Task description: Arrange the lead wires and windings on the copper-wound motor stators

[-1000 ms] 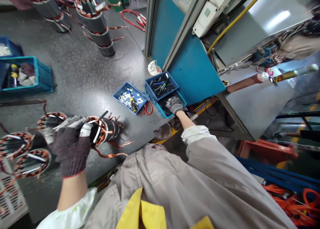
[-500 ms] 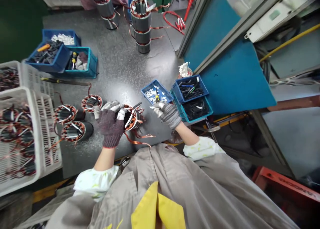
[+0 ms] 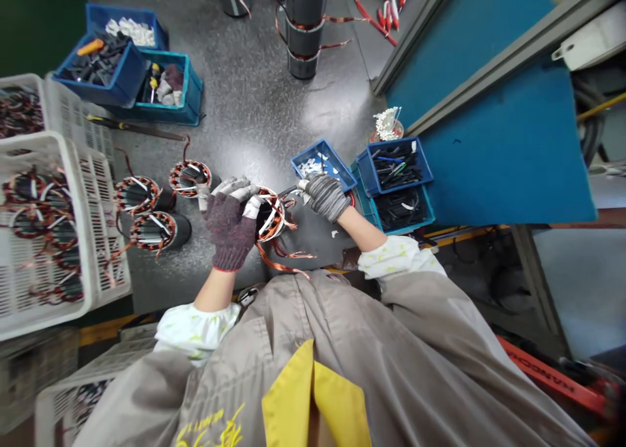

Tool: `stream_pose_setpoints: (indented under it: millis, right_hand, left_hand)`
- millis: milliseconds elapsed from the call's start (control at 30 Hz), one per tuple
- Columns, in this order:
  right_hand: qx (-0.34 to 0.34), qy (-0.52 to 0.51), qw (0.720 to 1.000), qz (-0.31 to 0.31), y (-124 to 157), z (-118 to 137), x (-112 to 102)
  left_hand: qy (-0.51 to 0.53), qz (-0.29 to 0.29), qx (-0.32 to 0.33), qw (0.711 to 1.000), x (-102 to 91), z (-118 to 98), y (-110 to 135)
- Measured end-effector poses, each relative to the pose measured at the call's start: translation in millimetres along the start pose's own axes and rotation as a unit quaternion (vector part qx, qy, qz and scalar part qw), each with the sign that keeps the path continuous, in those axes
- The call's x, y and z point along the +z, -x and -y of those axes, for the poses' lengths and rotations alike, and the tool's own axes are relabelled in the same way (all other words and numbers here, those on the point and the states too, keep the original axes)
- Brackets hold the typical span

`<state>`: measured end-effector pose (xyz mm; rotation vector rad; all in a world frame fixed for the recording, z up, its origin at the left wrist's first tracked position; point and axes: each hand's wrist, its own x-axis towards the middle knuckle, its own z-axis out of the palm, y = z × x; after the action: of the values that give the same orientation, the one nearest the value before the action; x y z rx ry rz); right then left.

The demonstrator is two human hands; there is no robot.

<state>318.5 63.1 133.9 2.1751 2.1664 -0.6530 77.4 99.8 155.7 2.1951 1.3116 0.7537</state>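
My left hand (image 3: 229,224), in a dark purple glove with whitish fingertips, holds a stator (image 3: 272,220) lying with its copper-wound end turned to the right. A black tube (image 3: 287,191) sticks out from the stator's upper side, and copper leads (image 3: 283,264) trail from below it. In a grey striped glove, my right hand (image 3: 325,196) is closed, its fingertips at the end of the black tube. Whatever is pinched there is too small to make out. Just behind that hand lies a blue tray (image 3: 303,157) with white sleeve pieces.
Several more stators (image 3: 154,230) stand on the left, beside a white basket (image 3: 85,264) of stators. Stacked bins (image 3: 193,101) and a long file-like tool (image 3: 147,131) lie behind them. Stacked grey stators (image 3: 304,40) stand at the back. Trays of black tubes (image 3: 398,167) adjoin a blue panel (image 3: 503,147).
My right hand has moved from the blue tray towards the stator, reaching the black tube. My left hand stays on the stator. The view has shifted.
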Motion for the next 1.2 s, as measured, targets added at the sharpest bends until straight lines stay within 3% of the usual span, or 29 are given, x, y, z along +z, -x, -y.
stream_pose_setpoints:
  millis: [100, 233, 433, 700, 867, 1067, 1200]
  right_hand:
    - [-0.021, 0.002, 1.0, 0.009, -7.3, -0.8, -2.6]
    - [-0.053, -0.006, 0.998, 0.016, -19.1, -5.5, -5.6]
    - [-0.004, -0.231, 0.972, -0.045, -26.2, -25.4, 12.6]
    - [0.001, -0.328, 0.943, -0.063, -20.3, -33.5, 30.8]
    - [-0.024, -0.316, 0.946, -0.072, -14.8, -32.5, 22.6]
    - [-0.096, -0.148, 0.984, -0.033, -16.3, -27.8, 9.6]
    - [-0.108, -0.216, 0.97, -0.016, -29.9, -25.5, 13.7]
  left_hand:
    - [-0.009, -0.038, 0.006, 0.999, -1.9, -4.9, 0.1]
    - [-0.022, -0.033, -0.004, 0.999, -2.5, -8.4, 0.7]
    - [-0.008, -0.03, -0.012, 0.999, -1.2, -6.7, 0.6]
    - [-0.032, -0.039, -0.003, 0.999, -0.4, -6.1, 0.2]
    - [-0.04, -0.045, 0.014, 0.998, -0.7, -7.2, 0.0]
    - [-0.046, -0.038, 0.0, 0.998, -0.6, -6.4, 0.0]
    - [-0.036, -0.041, 0.006, 0.998, -0.1, -4.6, 0.2]
